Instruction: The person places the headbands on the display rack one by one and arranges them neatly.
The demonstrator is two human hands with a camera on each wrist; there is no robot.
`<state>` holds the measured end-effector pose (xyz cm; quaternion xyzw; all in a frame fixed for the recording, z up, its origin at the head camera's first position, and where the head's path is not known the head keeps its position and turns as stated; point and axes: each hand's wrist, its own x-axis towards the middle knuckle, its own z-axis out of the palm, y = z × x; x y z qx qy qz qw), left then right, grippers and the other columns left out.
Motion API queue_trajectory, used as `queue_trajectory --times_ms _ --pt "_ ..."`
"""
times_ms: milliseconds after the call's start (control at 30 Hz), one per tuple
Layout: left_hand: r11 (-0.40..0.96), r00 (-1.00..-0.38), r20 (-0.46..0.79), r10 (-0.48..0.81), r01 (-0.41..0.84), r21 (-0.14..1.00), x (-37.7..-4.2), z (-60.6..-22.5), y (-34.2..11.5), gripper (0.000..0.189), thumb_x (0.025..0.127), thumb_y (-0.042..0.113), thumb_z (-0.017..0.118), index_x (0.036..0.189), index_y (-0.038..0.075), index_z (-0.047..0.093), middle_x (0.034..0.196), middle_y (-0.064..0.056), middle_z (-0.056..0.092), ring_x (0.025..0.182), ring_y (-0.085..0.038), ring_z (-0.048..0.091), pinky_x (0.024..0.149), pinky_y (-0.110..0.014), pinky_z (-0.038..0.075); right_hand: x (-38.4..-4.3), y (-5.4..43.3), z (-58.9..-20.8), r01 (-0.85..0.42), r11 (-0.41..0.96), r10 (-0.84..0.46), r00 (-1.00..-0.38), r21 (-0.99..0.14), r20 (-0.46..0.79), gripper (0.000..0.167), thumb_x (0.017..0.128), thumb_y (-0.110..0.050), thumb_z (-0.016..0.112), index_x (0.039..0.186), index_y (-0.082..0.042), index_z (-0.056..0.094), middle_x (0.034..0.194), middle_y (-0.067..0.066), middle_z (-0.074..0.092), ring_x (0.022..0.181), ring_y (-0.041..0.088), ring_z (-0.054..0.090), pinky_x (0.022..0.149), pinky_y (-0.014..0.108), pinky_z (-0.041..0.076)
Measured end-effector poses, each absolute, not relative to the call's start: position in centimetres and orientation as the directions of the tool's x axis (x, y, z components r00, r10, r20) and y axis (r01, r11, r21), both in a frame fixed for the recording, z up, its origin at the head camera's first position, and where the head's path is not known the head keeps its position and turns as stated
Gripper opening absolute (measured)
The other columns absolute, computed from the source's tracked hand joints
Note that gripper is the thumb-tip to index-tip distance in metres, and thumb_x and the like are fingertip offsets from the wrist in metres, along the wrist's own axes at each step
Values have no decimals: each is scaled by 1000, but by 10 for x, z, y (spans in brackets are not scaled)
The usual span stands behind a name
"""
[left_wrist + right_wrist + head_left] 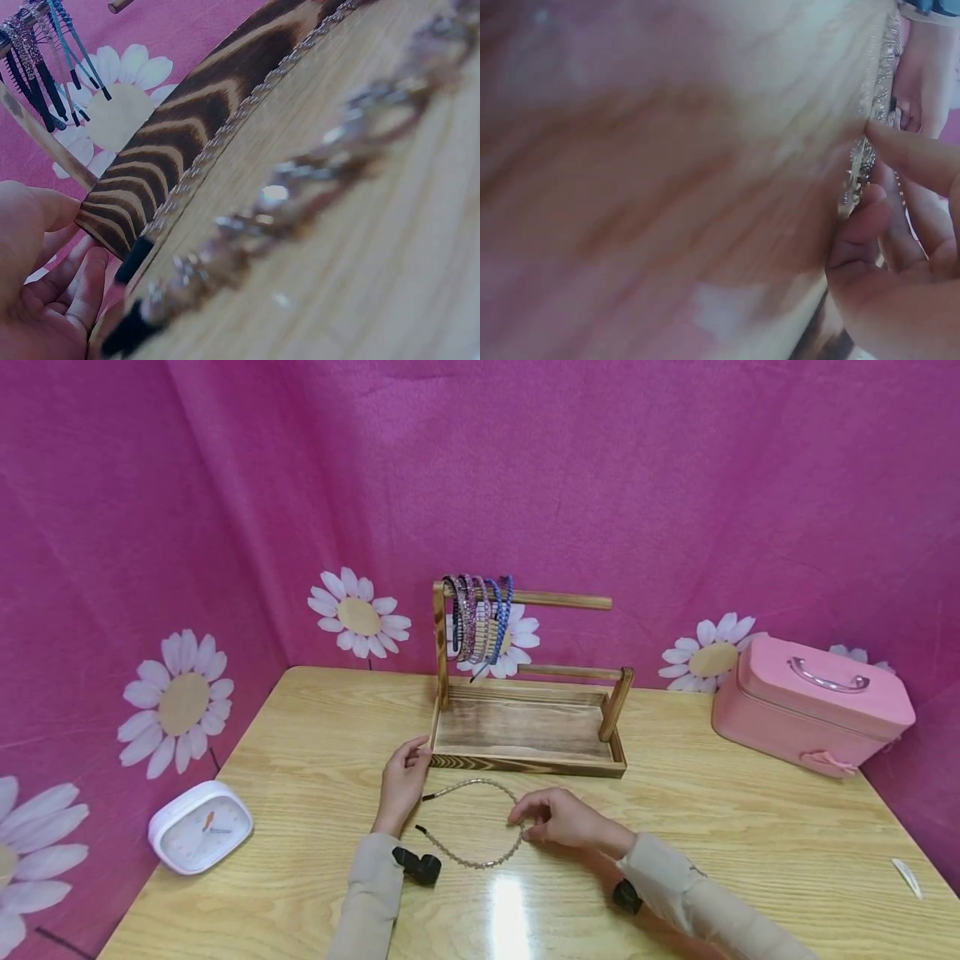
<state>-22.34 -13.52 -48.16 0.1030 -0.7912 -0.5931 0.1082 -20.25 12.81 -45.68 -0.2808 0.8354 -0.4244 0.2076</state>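
A beaded headband (480,865) with black tips lies on the table, its open ends facing left. At its curved right side, the thumb and index finger of my right hand (566,820) pinch the band; the right wrist view shows the sparkling beads (859,169) between them. My left hand (401,789) grips the front left corner of a wooden headband stand (525,767), fingers bent about the striped corner in the left wrist view. Several headbands (470,618), dark, pinkish and blue, hang at the left end of the stand's upper bar.
A pink case (813,710) with a metal handle stands at the back right. On the left is a white clock (201,828). A small white hair clip-like piece (907,877) lies near the right edge. Pink flowered cloth (600,468) hangs behind the table (337,710).
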Motion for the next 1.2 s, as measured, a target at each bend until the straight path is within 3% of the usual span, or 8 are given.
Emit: queue_trajectory --times_ms 267,433,533,800,900,1067,1200 --pt "269 -959 41 -281 -38 962 -224 -483 -136 30 98 13 56 124 3 64 110 -19 66 94 -22 60 80 -26 45 -193 137 -452 -494 465 -744 -667 -735 -23 10 87 -4 70 96 -5 75 94 6 70 83 -1 56 74 18 49" --pt "267 -958 43 -283 -36 963 -224 -483 -135 29 98 13 56 124 2 64 109 -19 66 93 -22 60 81 -27 46 -184 137 -447 -647 443 -806 -590 -621 40 7 84 -5 73 90 -7 77 85 2 72 79 -1 59 71 16 49" --pt "268 -957 44 -287 -36 963 -224 -482 -135 29 98 12 56 124 2 64 109 -19 66 94 -23 61 81 -28 46 -178 136 -444 -674 430 -830 -556 -600 31 6 83 -3 73 87 -6 77 81 1 73 75 -4 59 67 14 49" --pt "267 -957 41 -286 -39 963 -223 -481 -135 29 98 12 56 123 1 64 109 -19 66 94 -23 60 81 -27 46 -161 128 -444 -631 390 -848 -531 -670 7 12 75 2 69 81 -8 73 72 -6 66 66 -11 49 61 11 47" --pt "268 -959 40 -282 -38 963 -224 -482 -135 29 98 13 56 124 2 64 109 -19 66 93 -21 60 80 -27 46 -156 126 -443 -576 345 -851 -526 -741 13 12 75 3 68 82 -6 71 71 -3 65 66 -11 48 59 13 48" --pt "270 -959 42 -281 -36 962 -224 -482 -135 30 98 14 55 124 2 64 109 -18 65 94 -21 60 80 -26 46 -150 124 -438 -408 291 -835 -550 -865 -21 13 77 6 64 86 -2 69 74 12 67 66 -8 51 59 15 48" --pt "263 -961 39 -275 -36 964 -223 -480 -135 31 98 15 56 125 2 63 109 -18 64 95 -24 60 80 -28 46 -150 126 -433 -243 231 -813 -580 -942 -50 17 81 5 59 96 8 66 84 17 70 73 -4 58 68 16 51"
